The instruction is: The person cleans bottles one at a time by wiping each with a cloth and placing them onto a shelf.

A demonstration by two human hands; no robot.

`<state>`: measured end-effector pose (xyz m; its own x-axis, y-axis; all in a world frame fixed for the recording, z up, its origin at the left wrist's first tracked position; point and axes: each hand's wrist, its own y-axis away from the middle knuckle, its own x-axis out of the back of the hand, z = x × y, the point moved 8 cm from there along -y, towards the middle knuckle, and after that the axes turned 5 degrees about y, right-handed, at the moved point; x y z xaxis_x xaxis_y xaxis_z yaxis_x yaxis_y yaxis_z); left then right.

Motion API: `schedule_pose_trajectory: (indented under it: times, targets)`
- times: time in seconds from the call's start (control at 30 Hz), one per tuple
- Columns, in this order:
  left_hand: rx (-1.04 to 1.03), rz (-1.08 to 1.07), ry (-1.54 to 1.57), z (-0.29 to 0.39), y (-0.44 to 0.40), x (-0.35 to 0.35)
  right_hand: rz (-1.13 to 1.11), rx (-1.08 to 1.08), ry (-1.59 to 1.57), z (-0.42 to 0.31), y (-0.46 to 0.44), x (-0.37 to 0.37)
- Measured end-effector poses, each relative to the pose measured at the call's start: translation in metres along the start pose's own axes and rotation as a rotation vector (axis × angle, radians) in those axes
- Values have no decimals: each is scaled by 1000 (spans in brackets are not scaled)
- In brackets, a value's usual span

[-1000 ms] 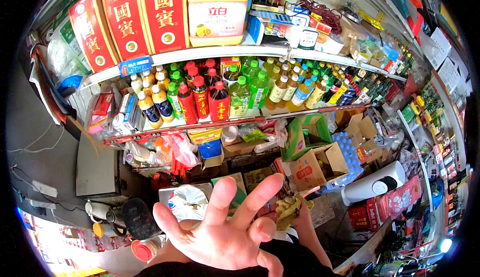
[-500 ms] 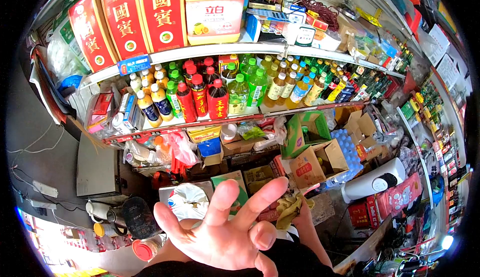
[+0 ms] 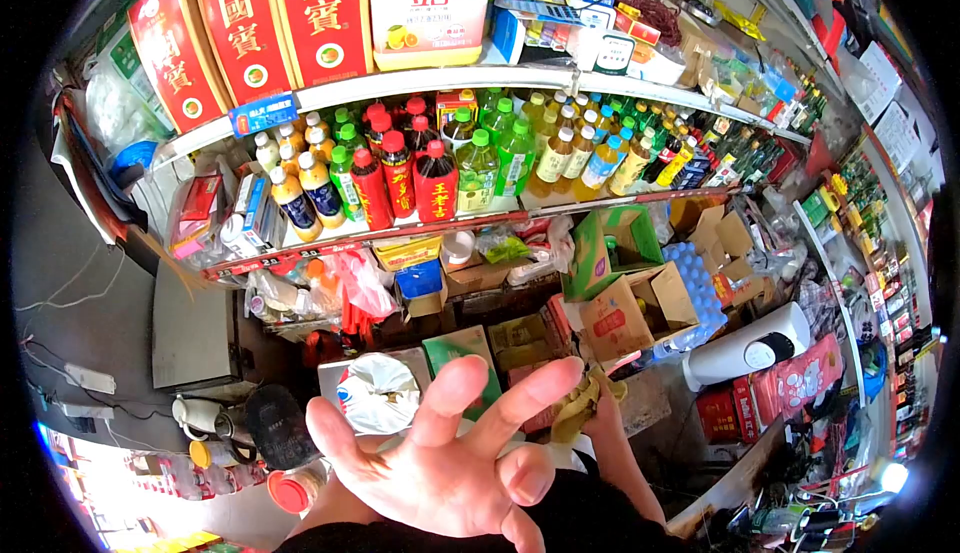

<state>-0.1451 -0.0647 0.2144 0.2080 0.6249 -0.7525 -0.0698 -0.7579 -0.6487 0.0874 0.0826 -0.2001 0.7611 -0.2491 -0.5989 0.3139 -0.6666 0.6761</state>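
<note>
My left hand (image 3: 440, 478) is raised close to the camera, palm towards me. Its thumb and two fingers are spread and the other two are bent, with nothing in them. Lower and further away on the right, my right hand (image 3: 606, 413) grips a crumpled yellowish-brown cloth (image 3: 573, 411). Part of that cloth is hidden behind the fingers of my left hand. Just beyond my left hand lies a white plastic bag (image 3: 380, 393) on a pale surface. A green-topped carton (image 3: 462, 365) is partly covered by my left fingers.
Bottled drinks (image 3: 437, 183) line a shelf ahead, below tall red boxes (image 3: 322, 18) and a yellow jug (image 3: 432, 13). Open cartons (image 3: 640, 313) stand on the right near a white appliance (image 3: 750, 346). A red-lidded jar (image 3: 290, 493) and a black round-topped object (image 3: 277, 431) are at left.
The view has tilted slightly, so the upper shelf sits a little higher in the frame. My left hand keeps nearly the same spread pose, and my right hand still holds the cloth.
</note>
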Motion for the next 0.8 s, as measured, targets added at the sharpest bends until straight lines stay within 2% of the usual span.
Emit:
schedule_pose_trajectory:
  times: [0.1, 0.2, 0.23, 0.3, 0.37, 0.47, 0.5, 0.53, 0.57, 0.63, 0.67, 0.7, 0.73, 0.8]
  targets:
    - [19, 39, -8, -2, 1, 5, 26, 40, 58, -8, 7, -11]
    - [-25, 7, -32, 0, -5, 12, -100, 129, 204, -27, 4, -22]
    - [-122, -10, -91, 4, -9, 14, -96, 116, 202, -34, 5, -27]
    - [-230, 165, -331, 26, -12, 39, -144, 293, 153, -68, 10, -40]
    - [-423, 430, -444, 51, -13, 67, -202, 406, 121, -100, 16, -52]
    - [-574, 374, -473, 68, -13, 89, -126, 418, 277, -153, 30, -80]
    - [-648, 490, -535, 69, -8, 101, -85, 436, 379, -176, 27, -84]
    - [-656, 487, -554, 64, -9, 104, -104, 488, 349, -190, 26, -89]
    - [-653, 475, -559, 65, -9, 104, -117, 557, 317, -200, 30, -98]
    - [-684, 504, -568, 52, -11, 113, -272, 1123, 784, -246, 110, -188]
    - [-701, 505, -552, 55, -10, 113, -198, 1269, 865, -255, 137, -213]
    - [-704, 517, -561, 46, -14, 119, -123, 1397, 942, -269, 153, -219]
    - [-710, 503, -577, 39, -17, 121, -125, 1391, 940, -289, 152, -211]
    - [-711, 487, -637, 32, -17, 124, -260, 1639, 1155, -314, 167, -209]
